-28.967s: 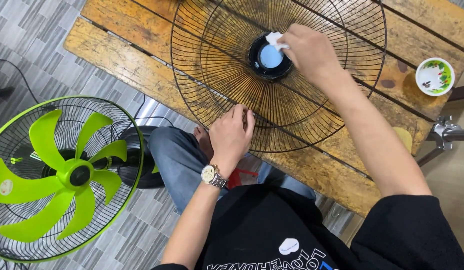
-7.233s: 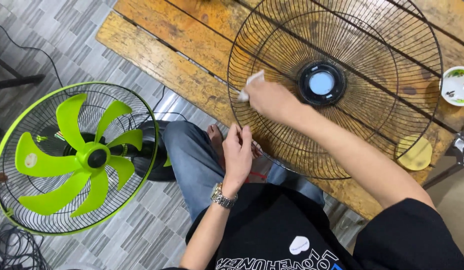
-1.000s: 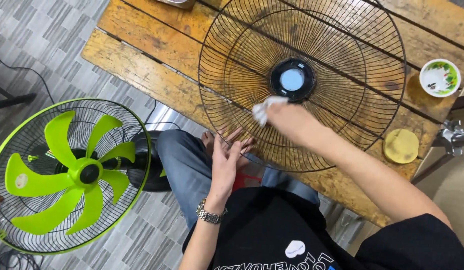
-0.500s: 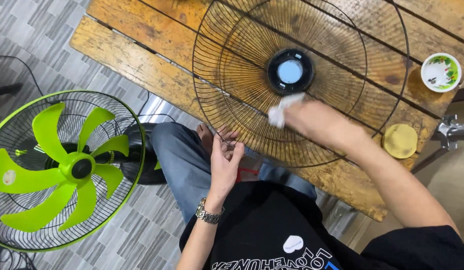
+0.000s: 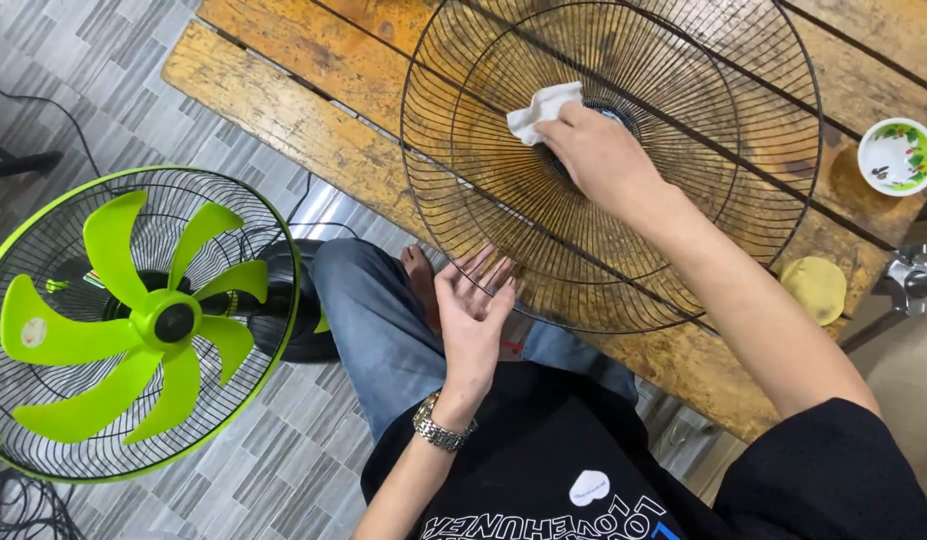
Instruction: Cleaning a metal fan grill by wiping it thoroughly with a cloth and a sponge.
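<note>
Pressing a crumpled white cloth (image 5: 544, 108) against the centre of the round black wire fan grille (image 5: 484, 210), the right hand (image 5: 599, 155) is curled around it. The left hand (image 5: 474, 310), fingers spread, touches the grille's near rim at the worn wooden surface's (image 5: 274, 110) front edge. A small white floral bowl (image 5: 898, 156) and a yellow round pad (image 5: 816, 288) lie towards its right end; a lime-green bladed fan (image 5: 134, 320) stands on the floor.

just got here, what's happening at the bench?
A seated person is wiping a black wire fan guard that lies on a worn wooden table. The right hand presses a white cloth onto the wires near the guard's centre. The left hand, palm open, steadies the guard's near rim. The green-bladed fan, front guard off, stands on the floor beside them. A small bowl and a yellow pad sit on the table.
</note>
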